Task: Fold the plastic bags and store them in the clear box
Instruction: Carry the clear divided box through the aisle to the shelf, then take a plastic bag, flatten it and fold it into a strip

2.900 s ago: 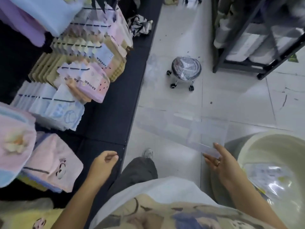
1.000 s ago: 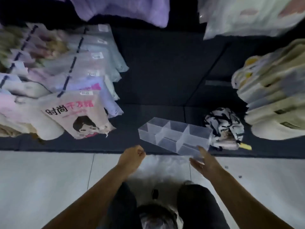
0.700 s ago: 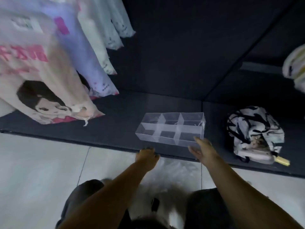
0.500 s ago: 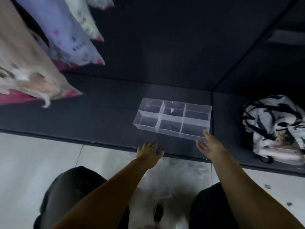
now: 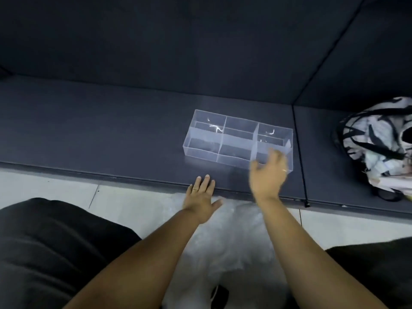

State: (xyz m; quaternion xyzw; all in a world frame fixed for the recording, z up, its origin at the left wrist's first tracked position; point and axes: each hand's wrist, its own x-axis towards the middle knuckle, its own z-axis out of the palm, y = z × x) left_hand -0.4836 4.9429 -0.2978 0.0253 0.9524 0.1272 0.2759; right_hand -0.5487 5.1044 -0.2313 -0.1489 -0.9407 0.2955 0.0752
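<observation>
Presently, left hand (image 5: 201, 197): open, fingers straight and together, thumb out to the side. Fingertips lie on the near edge of the counter (image 5: 111, 130). It holds nothing.
Right hand (image 5: 268, 175): open, fingers spread, blurred by motion. It is over the near right corner of the clear box (image 5: 236, 139). It grips nothing that can be seen. Whether it touches the box wall cannot be told.
Clear box: stands flat on the counter, close to the near edge and just left of the seam between two counter panels. Six compartments, in two rows of three. All appear empty; only glints show on the walls.
Plastic bags (image 5: 234, 248): a pale, crumpled, translucent heap on the floor (image 5: 55, 190), just in front of the counter's near edge, between the person's dark-trousered legs (image 5: 44, 253). Judged to be the stock to fold; single bags cannot be made out.
Patterned bag (image 5: 379, 139): black-and-white cloth bundle on the right counter panel, well apart from the box. Contents unclear.
Progress: judged at the very start. The box is set in place. No bag is in either hand, none is folded, none is stored.
Remaining: take a bag from the heap, flatten and fold it, place it in a compartment, repeat for the rest.
</observation>
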